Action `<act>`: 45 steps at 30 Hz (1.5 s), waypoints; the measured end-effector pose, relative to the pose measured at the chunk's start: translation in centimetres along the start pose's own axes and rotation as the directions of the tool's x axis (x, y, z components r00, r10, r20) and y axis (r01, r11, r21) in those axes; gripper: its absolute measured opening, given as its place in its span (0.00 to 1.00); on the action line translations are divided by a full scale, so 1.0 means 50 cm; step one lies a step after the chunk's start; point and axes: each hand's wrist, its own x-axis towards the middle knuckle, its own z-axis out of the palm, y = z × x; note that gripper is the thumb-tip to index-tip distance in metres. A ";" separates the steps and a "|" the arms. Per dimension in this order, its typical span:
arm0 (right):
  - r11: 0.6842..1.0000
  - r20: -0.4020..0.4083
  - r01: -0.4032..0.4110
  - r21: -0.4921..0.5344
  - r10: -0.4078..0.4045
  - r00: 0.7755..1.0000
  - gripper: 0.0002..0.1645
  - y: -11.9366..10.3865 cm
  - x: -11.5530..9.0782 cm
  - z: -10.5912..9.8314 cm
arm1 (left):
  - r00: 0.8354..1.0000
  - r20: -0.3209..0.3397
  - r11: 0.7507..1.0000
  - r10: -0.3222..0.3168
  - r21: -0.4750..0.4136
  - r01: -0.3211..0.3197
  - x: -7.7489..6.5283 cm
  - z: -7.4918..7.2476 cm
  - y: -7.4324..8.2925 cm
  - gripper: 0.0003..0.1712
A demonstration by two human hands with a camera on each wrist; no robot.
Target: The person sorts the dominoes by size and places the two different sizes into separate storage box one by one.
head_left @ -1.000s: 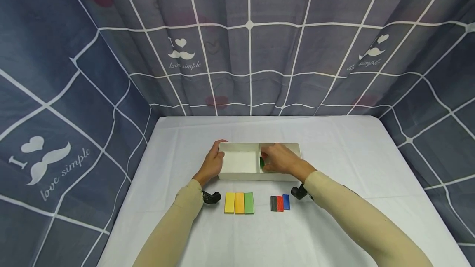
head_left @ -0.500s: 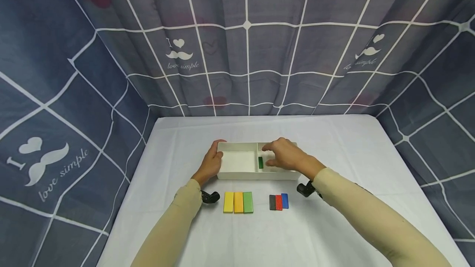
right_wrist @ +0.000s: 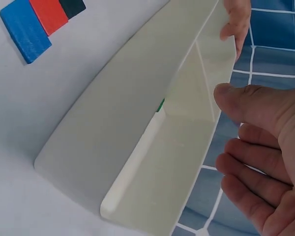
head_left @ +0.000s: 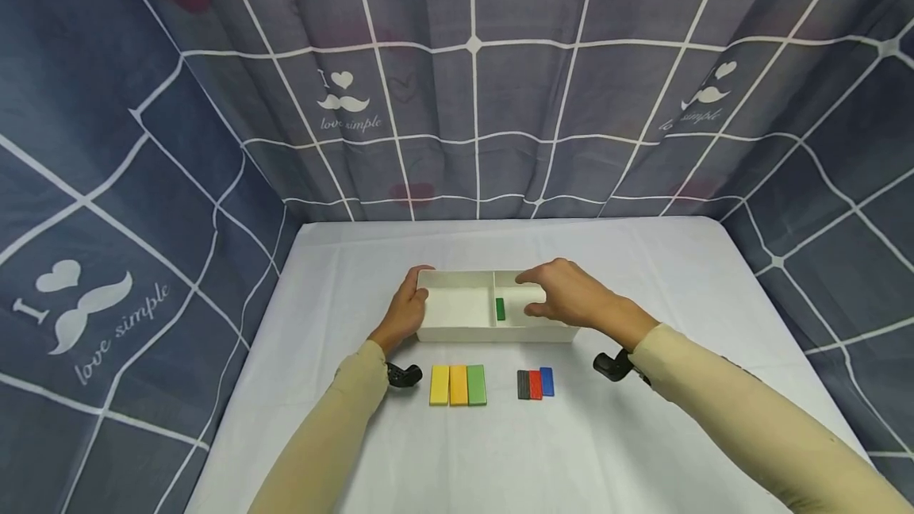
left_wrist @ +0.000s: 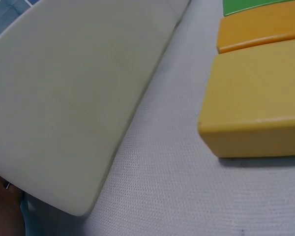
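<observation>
A white two-compartment box (head_left: 457, 335) stands on the table. My left hand (head_left: 407, 309) grips its left end, thumb over the rim. A small dark green block (head_left: 500, 308) lies in the right compartment against the divider; in the right wrist view only a sliver of the green block (right_wrist: 160, 105) shows. Above that compartment's right part is my right hand (head_left: 574, 296), thumb and fingers spread apart, holding nothing. The right wrist view shows the hand (right_wrist: 265, 152) with relaxed fingers beside the box's open top. The left compartment holds nothing visible.
In front of the box lie yellow (head_left: 439, 385), orange (head_left: 458, 385) and light green (head_left: 476, 385) blocks side by side. Further right sit smaller black (head_left: 524, 385), red (head_left: 535, 385) and blue (head_left: 547, 381) blocks. A checked curtain (head_left: 428, 101) surrounds the white-covered table (head_left: 643, 252).
My right hand has let go of the dark green block beside the divider and drawn away to the right, fingers opening. The left hand keeps its grip on the box.
</observation>
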 end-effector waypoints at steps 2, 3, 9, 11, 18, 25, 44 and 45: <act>1.000 -0.007 0.000 0.001 0.000 1.000 0.30 -0.003 -0.008 -0.006 | 1.000 -0.004 1.000 0.005 0.000 -0.005 0.003 -0.002 0.002 0.26; 1.000 -0.012 0.001 -0.001 -0.001 1.000 0.30 -0.005 -0.013 -0.009 | 1.000 -0.001 1.000 0.007 0.001 -0.007 0.003 -0.002 0.002 0.26; 1.000 -0.024 0.022 -0.015 -0.023 0.999 0.30 -0.015 -0.043 -0.013 | 1.000 0.006 1.000 0.009 0.009 -0.009 -0.005 -0.001 0.003 0.26; 0.999 -0.029 0.027 -0.024 -0.028 0.999 0.30 -0.019 -0.053 -0.014 | 1.000 0.002 1.000 0.007 0.006 -0.007 -0.005 -0.001 0.003 0.26; 0.999 -0.034 0.038 -0.019 -0.038 0.999 0.30 -0.031 -0.090 -0.009 | 1.000 -0.006 1.000 0.006 0.006 -0.006 -0.005 0.004 0.003 0.26; 0.999 -0.034 0.029 -0.018 -0.029 0.999 0.30 -0.040 -0.125 0.002 | 1.000 -0.013 1.000 0.005 -0.002 -0.005 -0.006 0.005 0.004 0.26; 0.999 0.005 0.043 0.000 -0.043 0.999 0.27 -0.029 -0.188 0.065 | 1.000 0.006 0.999 0.003 -0.033 -0.003 0.004 0.001 -0.004 0.27; 0.999 0.010 0.042 0.006 -0.042 0.999 0.27 -0.028 -0.191 0.072 | 1.000 0.006 0.999 0.005 -0.035 -0.005 0.004 0.001 -0.004 0.27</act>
